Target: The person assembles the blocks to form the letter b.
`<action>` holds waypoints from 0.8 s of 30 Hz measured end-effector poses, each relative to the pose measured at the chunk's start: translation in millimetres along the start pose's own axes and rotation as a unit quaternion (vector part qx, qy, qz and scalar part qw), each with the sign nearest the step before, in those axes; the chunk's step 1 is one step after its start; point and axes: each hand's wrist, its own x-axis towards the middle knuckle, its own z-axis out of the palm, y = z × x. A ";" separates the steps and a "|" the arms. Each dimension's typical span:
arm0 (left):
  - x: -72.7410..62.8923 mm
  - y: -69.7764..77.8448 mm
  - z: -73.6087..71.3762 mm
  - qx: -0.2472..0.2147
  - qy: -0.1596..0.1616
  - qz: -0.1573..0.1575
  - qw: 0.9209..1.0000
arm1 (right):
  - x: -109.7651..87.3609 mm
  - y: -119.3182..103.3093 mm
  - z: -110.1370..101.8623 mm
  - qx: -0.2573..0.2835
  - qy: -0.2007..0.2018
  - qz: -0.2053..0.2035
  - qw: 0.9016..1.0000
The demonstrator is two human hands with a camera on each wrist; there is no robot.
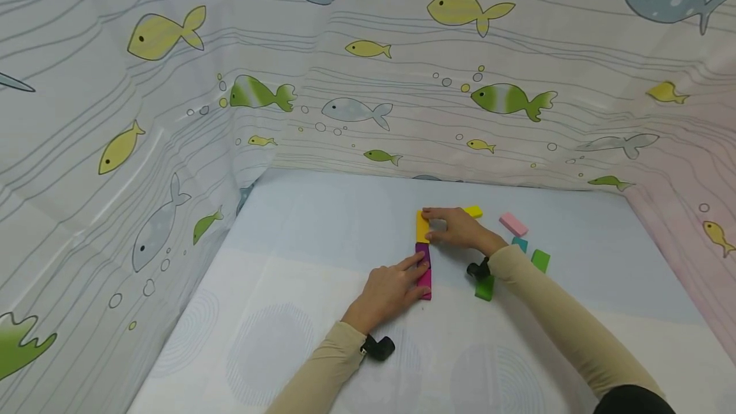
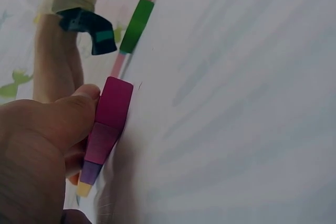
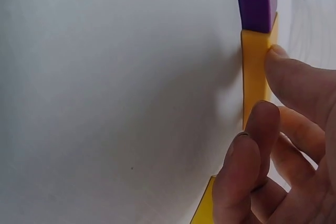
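A row of small blocks runs away from the person in the head view: a magenta block (image 1: 424, 280) nearest, then a purple block (image 1: 422, 248), then an orange-yellow block (image 1: 422, 227) at the far end. My left hand (image 1: 386, 292) lies at the row's left side, fingertips on the purple and magenta blocks, thumb near the magenta block's near end. With thumb and fingers, my right hand (image 1: 460, 229) pinches the orange-yellow block, whose end meets the purple block in the right wrist view. Part of the purple block is hidden under the left fingers.
Right of the row lie a yellow block (image 1: 473, 211), a pink block (image 1: 513, 223), a teal block (image 1: 520, 244) and two green blocks (image 1: 540, 260), some partly behind the right arm. A fish-printed curtain (image 1: 368, 82) surrounds the pale table (image 1: 322, 209) at the back and sides.
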 end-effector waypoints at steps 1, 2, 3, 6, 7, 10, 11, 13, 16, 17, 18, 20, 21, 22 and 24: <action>0.2 0.0 -0.2 0.000 -0.002 0.000 1.000 | -0.1 0.1 -0.1 0.001 0.000 -0.001 1.000; 0.5 -0.1 -0.3 -0.001 -0.003 0.000 1.000 | -0.3 0.2 -0.2 0.000 -0.001 -0.002 1.000; 0.6 -0.2 -0.1 -0.003 -0.006 0.000 1.000 | -0.4 0.3 -0.3 0.000 -0.002 -0.004 1.000; 1.1 -0.4 0.6 -0.007 -0.007 -0.001 1.000 | -1.3 -0.5 -1.3 0.002 -0.007 -0.009 1.000; 1.2 -0.5 0.9 -0.008 -0.007 -0.001 1.000 | -1.6 -0.8 -1.7 0.001 -0.008 -0.011 1.000; 1.2 -0.8 1.3 -0.011 -0.002 0.000 1.000 | -2.2 -1.4 -1.7 -0.004 -0.011 -0.011 1.000; 1.1 -0.9 1.4 -0.012 -0.001 0.000 1.000 | -2.4 -1.5 -1.4 -0.007 -0.011 -0.011 1.000; 0.9 -0.9 1.2 -0.015 0.003 0.001 1.000 | -2.4 -1.5 -0.5 -0.010 -0.012 -0.008 1.000; 0.9 -1.1 0.9 -0.020 0.005 -0.001 1.000 | -3.1 -1.2 0.8 -0.016 -0.011 -0.006 1.000; 0.9 -1.1 0.9 -0.021 0.006 -0.002 1.000 | -3.4 -1.1 1.2 -0.019 -0.011 -0.006 1.000; 1.0 -1.1 0.8 -0.022 0.006 -0.003 1.000 | -3.7 -0.9 1.6 -0.021 -0.011 -0.006 1.000; 1.0 -0.9 0.8 -0.025 0.008 -0.005 1.000 | -4.2 -0.3 2.4 -0.026 -0.009 -0.009 1.000; 1.1 -0.8 0.8 -0.026 0.010 -0.006 1.000 | -4.4 0.0 2.7 -0.026 -0.008 -0.010 1.000; 1.1 -0.6 0.8 -0.026 0.012 -0.006 1.000 | -4.5 0.5 3.2 -0.026 -0.007 -0.011 1.000; 1.0 -0.4 1.1 -0.026 0.016 -0.005 1.000 | -4.3 1.1 3.6 -0.024 -0.006 -0.011 1.000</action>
